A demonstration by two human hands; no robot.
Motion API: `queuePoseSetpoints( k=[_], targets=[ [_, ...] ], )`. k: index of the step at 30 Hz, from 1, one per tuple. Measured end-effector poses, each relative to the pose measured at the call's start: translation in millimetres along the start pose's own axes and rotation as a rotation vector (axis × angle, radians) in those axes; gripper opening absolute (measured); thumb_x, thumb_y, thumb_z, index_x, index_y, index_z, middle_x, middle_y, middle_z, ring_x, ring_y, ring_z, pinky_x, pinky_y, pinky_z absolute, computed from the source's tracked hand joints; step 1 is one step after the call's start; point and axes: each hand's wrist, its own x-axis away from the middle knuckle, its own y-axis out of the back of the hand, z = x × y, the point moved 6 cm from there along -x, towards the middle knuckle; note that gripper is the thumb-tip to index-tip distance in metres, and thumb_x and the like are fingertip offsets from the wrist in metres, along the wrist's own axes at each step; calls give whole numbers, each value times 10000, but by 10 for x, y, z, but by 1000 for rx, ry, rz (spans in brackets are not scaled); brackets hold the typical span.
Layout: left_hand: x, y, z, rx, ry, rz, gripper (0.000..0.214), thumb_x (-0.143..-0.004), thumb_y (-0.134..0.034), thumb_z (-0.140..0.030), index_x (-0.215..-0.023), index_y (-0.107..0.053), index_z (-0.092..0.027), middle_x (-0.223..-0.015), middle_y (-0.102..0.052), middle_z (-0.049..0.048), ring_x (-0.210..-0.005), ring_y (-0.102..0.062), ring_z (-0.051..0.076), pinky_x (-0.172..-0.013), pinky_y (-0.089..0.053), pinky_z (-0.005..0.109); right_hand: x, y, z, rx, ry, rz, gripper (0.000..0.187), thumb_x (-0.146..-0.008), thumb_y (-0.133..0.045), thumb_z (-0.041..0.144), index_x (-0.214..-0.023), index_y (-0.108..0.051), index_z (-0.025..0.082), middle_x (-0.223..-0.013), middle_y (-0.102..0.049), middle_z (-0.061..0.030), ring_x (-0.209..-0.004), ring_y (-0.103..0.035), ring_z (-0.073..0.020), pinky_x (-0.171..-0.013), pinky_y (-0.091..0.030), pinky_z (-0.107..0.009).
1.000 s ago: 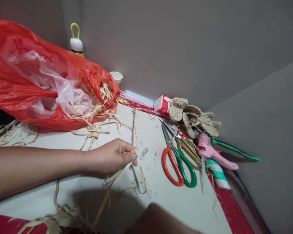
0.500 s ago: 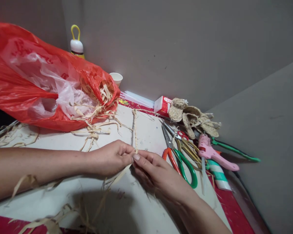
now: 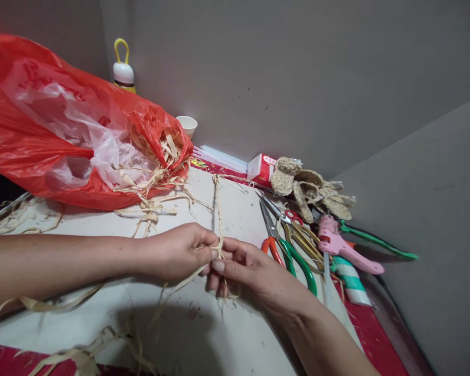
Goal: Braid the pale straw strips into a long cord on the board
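Note:
A thin braided straw cord (image 3: pixel 217 209) runs from the far edge of the white board (image 3: pixel 238 334) toward me. My left hand (image 3: pixel 176 253) pinches its near end, fingers closed. My right hand (image 3: pixel 254 277) meets it from the right, thumb and fingers pinched on the same loose straw strips (image 3: pixel 180 284), which trail down and left across the board.
A red plastic bag (image 3: pixel 43 136) spilling straw lies at the left. Scissors (image 3: pixel 288 256), a pink glue gun (image 3: pixel 339 243), woven straw pieces (image 3: pixel 309 188), a small red-and-white box (image 3: pixel 260 168), a paper cup (image 3: pixel 187 124) and a bottle (image 3: pixel 123 68) stand along the grey walls.
My right hand came up from the lower edge and joined the left hand at the cord's end. The loose strips shifted left under my left forearm.

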Motion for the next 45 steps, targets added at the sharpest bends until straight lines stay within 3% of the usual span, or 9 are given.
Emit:
queuePoseSetpoints(
  k=[5, 8, 12, 17, 22, 30, 33, 38, 45],
  targets=[
    [21, 75, 37, -145, 50, -118, 207, -857, -423, -251, -712, -535, -152, -676, -528, -29, -646, -449, 93, -642, -375, 197, 26, 32, 3, 12, -12, -70, 72, -839, -523, 234, -813, -531, 168, -548, -321, 90, -448, -181, -60, -397, -150, -192],
    [28, 91, 17, -179, 75, -127, 200, -843, -436, -253, -673, -489, -162, -613, -422, -55, -585, -355, 79, -565, -312, 180, 59, 75, 44, 180, -12, -123, 120, -830, -466, 202, -734, -531, 167, -559, -299, 75, -483, -203, -75, -419, -181, -204],
    [21, 87, 16, -214, 119, -56, 209, -853, -407, -249, -709, -527, -159, -629, -441, -47, -577, -360, 80, -564, -303, 187, 68, 112, 29, 271, -74, -137, 224, -869, -404, 235, -696, -531, 170, -545, -269, 72, -477, -203, -81, -413, -180, -211],
    [11, 122, 23, -273, 138, -35, 193, -847, -422, -271, -721, -517, -160, -596, -387, -51, -559, -335, 86, -529, -276, 198, 26, 122, -32, 155, -66, -92, 353, -893, -471, 411, -626, -449, 182, -512, -251, 91, -435, -157, -65, -389, -129, -216],
    [19, 146, -31, -412, 144, -28, 214, -835, -421, -243, -634, -445, -174, -555, -338, -57, -541, -325, 86, -512, -255, 204, -10, 110, -90, 50, -49, -81, 381, -873, -498, 350, -548, -370, 198, -457, -270, 99, -379, -162, -52, -369, -118, -223],
    [41, 205, -185, -783, 155, -91, 234, -814, -442, -216, -599, -528, -178, -519, -452, -34, -495, -352, 100, -500, -231, 228, -29, 59, -146, -25, -116, -201, 280, -769, -551, 339, -543, -509, 179, -348, -250, 127, -317, -120, -36, -332, -60, -201],
    [81, 146, -208, -882, 187, -106, 254, -834, -421, -248, -683, -615, -183, -556, -515, -3, -489, -369, 117, -495, -230, 241, -43, 25, -152, -61, -89, -215, 274, -772, -547, 353, -571, -550, 167, -336, -261, 128, -311, -126, -37, -327, -72, -200],
    [176, -69, -159, -1140, 139, -86, 156, -786, -474, -168, -747, -625, -161, -542, -521, 14, -417, -294, 119, -451, -178, 273, -56, -29, -156, -171, -70, -242, 372, -744, -584, 305, -457, -371, 204, -348, -304, 107, -319, -169, -30, -333, -99, -199],
    [225, -295, -99, -1383, 135, 21, 185, -706, -490, -45, -815, -619, -120, -670, -598, 59, -470, -477, 158, -437, -262, 284, -53, -78, -172, -218, -65, -237, 402, -768, -624, 371, -489, -395, 194, -366, -307, 112, -318, -182, -25, -341, -118, -201]
  ],
)
